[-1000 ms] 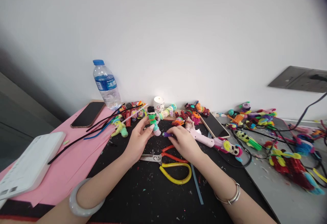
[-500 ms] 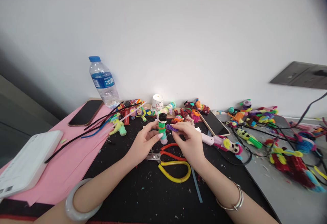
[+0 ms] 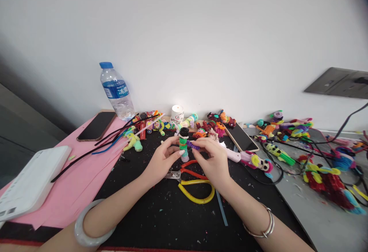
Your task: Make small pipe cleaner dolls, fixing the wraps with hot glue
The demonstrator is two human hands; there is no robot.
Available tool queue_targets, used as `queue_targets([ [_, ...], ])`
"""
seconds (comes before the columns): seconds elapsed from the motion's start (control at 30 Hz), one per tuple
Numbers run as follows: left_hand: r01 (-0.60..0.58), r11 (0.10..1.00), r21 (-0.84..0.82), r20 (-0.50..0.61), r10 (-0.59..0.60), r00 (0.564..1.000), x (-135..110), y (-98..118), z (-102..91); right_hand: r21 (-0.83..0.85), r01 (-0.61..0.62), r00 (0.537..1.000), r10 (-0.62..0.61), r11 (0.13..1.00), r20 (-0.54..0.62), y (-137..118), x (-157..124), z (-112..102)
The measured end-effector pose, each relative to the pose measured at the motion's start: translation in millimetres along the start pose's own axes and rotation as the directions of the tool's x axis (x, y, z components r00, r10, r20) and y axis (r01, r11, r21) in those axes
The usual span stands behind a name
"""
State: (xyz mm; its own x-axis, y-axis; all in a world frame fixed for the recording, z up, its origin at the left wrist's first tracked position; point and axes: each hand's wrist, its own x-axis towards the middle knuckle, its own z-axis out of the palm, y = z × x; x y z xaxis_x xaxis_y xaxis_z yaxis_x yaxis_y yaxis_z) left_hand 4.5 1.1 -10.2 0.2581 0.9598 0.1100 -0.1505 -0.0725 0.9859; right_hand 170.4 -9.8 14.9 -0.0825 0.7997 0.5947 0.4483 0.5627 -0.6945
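Upright between my hands is a small pipe-cleaner figure (image 3: pixel 183 143), black on top, green with an orange band in the middle and pale at the bottom. My left hand (image 3: pixel 165 156) pinches it from the left, the thumb across its front. A coiled purple pipe cleaner (image 3: pixel 193 145) reaches from the figure's right side to my right hand (image 3: pixel 211 154), whose thumb and fingertips are closed on it. Below my hands lie shears (image 3: pixel 198 190) with one red and one yellow handle, on a black mat (image 3: pixel 161 213).
A water bottle (image 3: pixel 116 93) and a phone (image 3: pixel 96 126) stand left, near a white box (image 3: pixel 31 181) on pink paper (image 3: pixel 77 183). A paper cup (image 3: pixel 177 114) is at the wall. Another phone (image 3: pixel 241 137), a glue gun (image 3: pixel 232 155) and several pipe-cleaner figures (image 3: pixel 278 154) lie right.
The purple coil has tilted a little and sits lower in my right fingers. The figure has shifted very slightly to the right; my left hand keeps its grip.
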Motion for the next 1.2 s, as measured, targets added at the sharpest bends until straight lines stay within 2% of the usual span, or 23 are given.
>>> queue_targets([
  [0.23, -0.004, 1.0, 0.014, -0.032, 0.004, 0.999, 1.2, -0.6, -1.3, 0.13, -0.114, 0.993, 0.108, 0.985, 0.048, 1.2, 1.8, -0.4],
  [0.37, 0.004, 1.0, 0.029, -0.047, -0.003, 0.999, 1.3, -1.4, -2.0, 0.148, -0.159, 0.987, 0.155, 0.976, 0.039, 1.4, 1.5, 0.7],
  [0.73, 0.02, 0.995, 0.098, -0.05, -0.015, 0.999, -1.6, -0.2, -1.7, 0.137, -0.169, 0.986, 0.166, 0.976, 0.027, 4.6, -4.6, 4.5],
  [1.07, -0.004, 0.989, 0.151, -0.04, 0.01, 0.999, -2.1, 2.0, -1.7, 0.08, -0.099, 0.995, 0.097, 0.992, 0.034, 0.6, -3.5, 3.6],
  [1.2, -0.003, 0.989, 0.147, -0.044, 0.01, 0.999, -1.8, 1.7, -1.8, 0.13, -0.14, 0.99, 0.135, 0.982, 0.051, 0.7, -3.8, 4.6],
])
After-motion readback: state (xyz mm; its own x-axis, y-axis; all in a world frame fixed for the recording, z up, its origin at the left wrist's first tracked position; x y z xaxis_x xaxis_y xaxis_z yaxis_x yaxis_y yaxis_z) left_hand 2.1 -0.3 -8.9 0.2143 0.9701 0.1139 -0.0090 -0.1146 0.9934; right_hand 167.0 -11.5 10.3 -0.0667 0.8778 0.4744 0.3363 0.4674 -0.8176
